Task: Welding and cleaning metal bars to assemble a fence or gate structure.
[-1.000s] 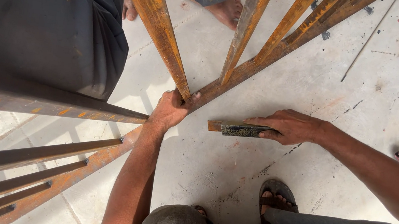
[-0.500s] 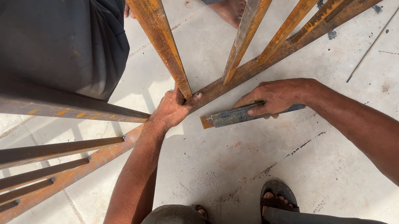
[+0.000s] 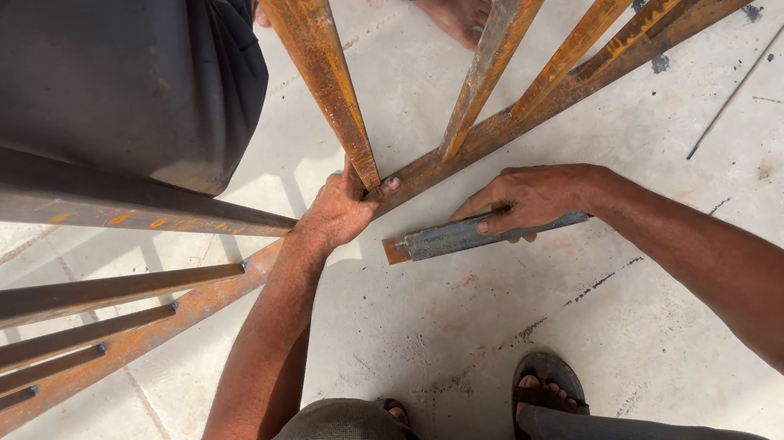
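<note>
Concrete floor [image 3: 662, 316], left hand [image 3: 341, 211] gripping rusty frame [image 3: 483, 141], right hand [image 3: 526, 195] on short bar [image 3: 440, 241]

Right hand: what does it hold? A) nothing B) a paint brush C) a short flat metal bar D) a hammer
C: the right hand grips a short flat metal bar just above the concrete floor, beside the rusty frame.

Rusty frame rail [image 3: 484, 136] is gripped by left hand [image 3: 341, 208] at the foot of an upright bar [image 3: 309, 48]. A short grey metal piece [image 3: 455, 238] is pinned on the concrete floor [image 3: 456, 349] by right hand [image 3: 526, 195], just beside the rail. Another person's bare foot [image 3: 451, 1] is seen at the top edge.
</note>
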